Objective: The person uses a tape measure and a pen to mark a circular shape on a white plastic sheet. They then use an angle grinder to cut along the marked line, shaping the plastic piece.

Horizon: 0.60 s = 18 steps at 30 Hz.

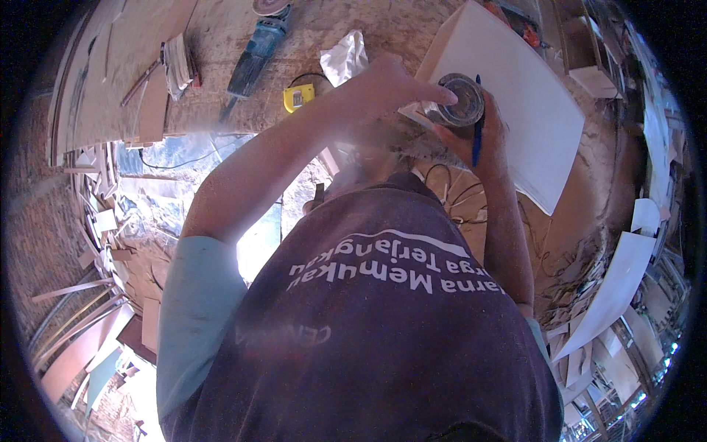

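Observation:
My right hand (489, 132) is closed around a round, clear-looking object (465, 102), which could be a jar or a roll of tape. A blue pen (477, 124) lies along its side, against the fingers of that hand. From the left, my left hand (395, 83) reaches across, and one extended digit touches the top of the round object; its other fingers look bent and are partly hidden. Beneath and beside the hands stands a large pale box-like piece (530, 105) with a flat upper face. Crumpled whitish wrapping (345, 58) lies just beyond my left forearm.
A yellow tape measure (299, 98) and a teal angle grinder (257, 52) lie on the dusty wooden worktop (212, 19). Farther left are a bundle of thin sheets (178, 66) and a reddish stick (138, 84). Cords lie below the pale piece. Offcuts and panels (613, 293) are piled at both sides.

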Each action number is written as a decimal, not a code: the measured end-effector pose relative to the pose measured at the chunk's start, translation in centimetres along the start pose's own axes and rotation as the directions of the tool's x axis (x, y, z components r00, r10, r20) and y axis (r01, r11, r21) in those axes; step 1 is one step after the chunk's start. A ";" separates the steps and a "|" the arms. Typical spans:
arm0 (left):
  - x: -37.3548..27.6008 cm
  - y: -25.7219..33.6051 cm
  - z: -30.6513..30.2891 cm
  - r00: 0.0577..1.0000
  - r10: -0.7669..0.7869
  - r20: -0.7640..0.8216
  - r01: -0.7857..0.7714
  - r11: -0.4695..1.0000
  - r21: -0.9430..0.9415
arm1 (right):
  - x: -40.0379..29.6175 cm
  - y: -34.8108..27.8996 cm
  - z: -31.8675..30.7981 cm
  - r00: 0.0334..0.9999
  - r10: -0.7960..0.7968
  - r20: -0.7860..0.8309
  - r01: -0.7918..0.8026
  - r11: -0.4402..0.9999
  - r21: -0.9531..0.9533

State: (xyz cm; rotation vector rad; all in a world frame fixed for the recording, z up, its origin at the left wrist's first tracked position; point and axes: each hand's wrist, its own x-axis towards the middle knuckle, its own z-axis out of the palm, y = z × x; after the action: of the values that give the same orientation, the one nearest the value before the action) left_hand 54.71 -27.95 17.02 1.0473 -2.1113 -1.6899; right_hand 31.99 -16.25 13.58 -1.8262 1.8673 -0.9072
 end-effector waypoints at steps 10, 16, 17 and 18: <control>1.5 0.7 -0.5 0.935 -0.353 0.031 0.355 0.932 -0.074 | 0.2 -0.4 -0.1 1.000 0.012 0.013 -0.013 0.998 0.063; 2.2 -1.5 -0.1 0.975 -0.215 0.062 0.222 0.963 -0.150 | -1.5 -2.0 -1.5 0.983 -0.138 -0.122 0.133 0.990 -0.049; 2.5 -1.5 -0.1 0.975 -0.211 0.068 0.219 0.965 -0.146 | -2.3 -2.2 -2.0 0.965 -0.152 -0.214 0.143 0.988 -0.061; 2.6 -1.6 -0.1 0.975 -0.208 0.073 0.217 0.966 -0.143 | -3.4 -2.2 -2.4 0.938 -0.167 -0.303 0.152 0.986 -0.072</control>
State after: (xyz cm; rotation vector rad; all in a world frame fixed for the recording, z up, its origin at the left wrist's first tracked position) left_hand 53.54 -29.88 14.92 1.2299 -1.9262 -1.9658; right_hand 32.30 -12.34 16.16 -1.9820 1.9534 -1.2797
